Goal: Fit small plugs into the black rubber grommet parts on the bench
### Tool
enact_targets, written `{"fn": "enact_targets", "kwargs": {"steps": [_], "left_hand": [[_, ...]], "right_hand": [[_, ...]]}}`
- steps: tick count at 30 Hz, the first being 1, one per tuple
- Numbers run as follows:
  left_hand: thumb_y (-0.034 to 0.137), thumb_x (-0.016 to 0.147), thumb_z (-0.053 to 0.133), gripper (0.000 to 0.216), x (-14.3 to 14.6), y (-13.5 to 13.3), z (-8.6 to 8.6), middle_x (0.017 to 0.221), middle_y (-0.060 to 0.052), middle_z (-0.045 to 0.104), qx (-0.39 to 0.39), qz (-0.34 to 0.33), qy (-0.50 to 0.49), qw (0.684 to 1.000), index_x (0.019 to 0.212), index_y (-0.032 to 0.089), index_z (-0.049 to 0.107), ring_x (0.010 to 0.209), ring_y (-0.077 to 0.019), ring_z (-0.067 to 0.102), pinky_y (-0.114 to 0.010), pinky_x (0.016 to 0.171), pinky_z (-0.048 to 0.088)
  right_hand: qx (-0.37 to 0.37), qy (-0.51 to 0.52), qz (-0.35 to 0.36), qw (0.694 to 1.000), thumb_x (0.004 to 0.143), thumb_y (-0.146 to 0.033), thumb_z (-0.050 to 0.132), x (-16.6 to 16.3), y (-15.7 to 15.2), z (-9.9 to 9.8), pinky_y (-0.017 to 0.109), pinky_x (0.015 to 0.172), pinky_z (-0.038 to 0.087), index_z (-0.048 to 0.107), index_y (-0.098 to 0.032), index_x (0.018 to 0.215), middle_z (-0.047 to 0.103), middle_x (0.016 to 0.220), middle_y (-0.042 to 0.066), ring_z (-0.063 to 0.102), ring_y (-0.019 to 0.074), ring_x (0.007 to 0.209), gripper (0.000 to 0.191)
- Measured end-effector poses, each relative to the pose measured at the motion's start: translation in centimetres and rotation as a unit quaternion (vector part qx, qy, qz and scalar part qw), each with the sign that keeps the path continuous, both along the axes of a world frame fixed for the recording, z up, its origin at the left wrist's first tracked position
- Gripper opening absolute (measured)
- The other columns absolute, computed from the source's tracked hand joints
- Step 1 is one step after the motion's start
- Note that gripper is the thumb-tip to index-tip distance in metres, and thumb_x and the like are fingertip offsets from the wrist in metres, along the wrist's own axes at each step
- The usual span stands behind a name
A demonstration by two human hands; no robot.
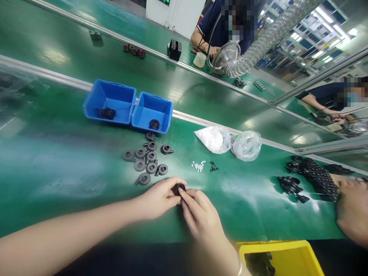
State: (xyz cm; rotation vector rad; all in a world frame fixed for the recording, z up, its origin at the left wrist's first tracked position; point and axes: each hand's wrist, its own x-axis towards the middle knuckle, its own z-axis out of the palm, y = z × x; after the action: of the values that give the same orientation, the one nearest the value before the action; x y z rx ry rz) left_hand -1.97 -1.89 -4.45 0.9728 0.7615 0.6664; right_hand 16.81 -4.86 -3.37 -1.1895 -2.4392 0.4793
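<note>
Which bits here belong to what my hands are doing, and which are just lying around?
In hand:
left hand
right hand
black round part held between both
loose black round parts

Lying about:
blue bins
plastic bags
yellow bin

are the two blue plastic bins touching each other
Touching: the head view shows the larger blue plastic bin and the smaller blue plastic bin meeting at adjoining walls, with no green belt between.

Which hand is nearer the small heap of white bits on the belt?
Right. The right hand lies just below the white bits, while the left hand sits further off to their lower left.
</note>
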Motion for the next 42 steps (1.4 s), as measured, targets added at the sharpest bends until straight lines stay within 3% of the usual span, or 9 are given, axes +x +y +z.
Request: {"fn": "enact_targets", "kwargs": {"steps": [3, 8, 17, 26, 29, 31, 33, 37, 42], "left_hand": [[0.018, 0.081, 0.057, 0.038, 0.0, 0.0, 0.0, 0.104, -0.006, 0.061, 0.016, -0.004, 0.003, 1.000, 0.118, 0.020, 0.050, 0.097, -0.0208, 0.062, -0.036, 0.086, 0.049], [0.019, 0.082, 0.057, 0.037, -0.3, 0.0, 0.0, 0.104, -0.005, 0.063, 0.026, 0.003, 0.025, 0.999, 0.118, 0.021, 0.052, 0.097, -0.0209, 0.062, -0.035, 0.086, 0.050], [0.026, 0.091, 0.045, 0.023, 0.3, -0.7, 1.4, 0.114, -0.006, 0.063, 0.102, -0.021, 0.088, 0.991, 0.110, 0.021, 0.057, 0.108, -0.0211, 0.059, -0.033, 0.097, 0.047], [0.038, 0.092, 0.045, 0.047, 0.4, -1.8, 0.6, 0.133, -0.007, 0.056, 0.191, -0.089, 0.190, 0.959, 0.138, 0.030, 0.037, 0.118, -0.0243, 0.057, -0.037, 0.098, 0.049], [0.040, 0.089, 0.050, 0.056, -0.3, -0.8, 1.3, 0.130, -0.010, 0.057, 0.355, -0.051, 0.288, 0.888, 0.141, 0.029, 0.033, 0.113, -0.0270, 0.060, -0.044, 0.095, 0.050], [0.040, 0.087, 0.053, 0.049, -1.1, 0.2, 1.6, 0.129, -0.012, 0.056, 0.482, -0.002, 0.388, 0.786, 0.133, 0.025, 0.045, 0.114, -0.0322, 0.056, -0.052, 0.097, 0.045], [0.036, 0.087, 0.051, 0.039, -1.8, 1.1, 1.7, 0.126, -0.016, 0.057, 0.550, 0.024, 0.477, 0.685, 0.122, 0.020, 0.056, 0.112, -0.0370, 0.055, -0.056, 0.092, 0.043], [0.021, 0.090, 0.042, 0.033, -2.9, 1.8, 1.3, 0.119, -0.020, 0.059, 0.562, 0.029, 0.596, 0.573, 0.115, 0.014, 0.062, 0.104, -0.0376, 0.056, -0.051, 0.081, 0.044], [0.011, 0.090, 0.039, 0.035, -3.3, 1.7, 1.3, 0.113, -0.016, 0.062, 0.576, -0.026, 0.603, 0.551, 0.119, 0.012, 0.058, 0.100, -0.0324, 0.057, -0.046, 0.083, 0.040]], "right_hand": [[-0.020, 0.063, -0.031, 0.997, 0.091, -0.007, 0.045, 0.1, -0.5, -0.5, 0.037, 0.083, 0.053, 0.040, -0.023, 0.140, 0.054, 0.113, 0.013, 0.056, 0.0209, 0.102, 0.052], [0.033, -0.021, 0.008, 0.999, 0.089, -0.007, 0.047, 0.3, -0.4, -1.0, 0.041, 0.078, 0.052, 0.034, -0.022, 0.145, 0.058, 0.107, 0.012, 0.056, 0.0242, 0.096, 0.059], [0.003, -0.029, -0.029, 0.999, 0.089, -0.025, 0.052, -0.6, -0.3, 2.9, 0.037, 0.083, 0.051, 0.040, -0.017, 0.135, 0.060, 0.105, 0.010, 0.058, 0.0218, 0.094, 0.048], [0.065, -0.090, 0.007, 0.994, 0.093, -0.038, 0.049, 1.2, -1.1, 2.0, 0.030, 0.079, 0.050, 0.051, -0.016, 0.121, 0.066, 0.094, 0.007, 0.062, 0.0185, 0.089, 0.035], [0.012, -0.022, -0.184, 0.983, 0.087, -0.044, 0.057, 5.6, 0.4, 1.9, 0.027, 0.073, 0.050, 0.054, -0.020, 0.117, 0.066, 0.090, 0.004, 0.063, 0.0162, 0.080, 0.039], [0.002, 0.014, -0.387, 0.922, 0.084, -0.047, 0.059, 10.1, 2.1, 1.6, 0.026, 0.059, 0.049, 0.059, -0.019, 0.107, 0.064, 0.073, 0.000, 0.061, 0.0155, 0.064, 0.036], [0.022, 0.020, -0.462, 0.886, 0.085, -0.046, 0.055, 14.9, 3.6, 1.4, 0.031, 0.058, 0.048, 0.059, -0.013, 0.107, 0.063, 0.069, 0.003, 0.060, 0.0185, 0.061, 0.039], [0.066, 0.039, -0.528, 0.846, 0.087, -0.041, 0.049, 20.5, 5.3, 1.2, 0.037, 0.063, 0.048, 0.044, 0.000, 0.125, 0.064, 0.081, 0.012, 0.058, 0.0198, 0.061, 0.057], [0.032, 0.060, -0.416, 0.907, 0.089, -0.035, 0.050, 14.7, 5.4, 0.4, 0.031, 0.067, 0.050, 0.061, -0.013, 0.102, 0.065, 0.089, 0.009, 0.060, 0.0159, 0.067, 0.028]]}}
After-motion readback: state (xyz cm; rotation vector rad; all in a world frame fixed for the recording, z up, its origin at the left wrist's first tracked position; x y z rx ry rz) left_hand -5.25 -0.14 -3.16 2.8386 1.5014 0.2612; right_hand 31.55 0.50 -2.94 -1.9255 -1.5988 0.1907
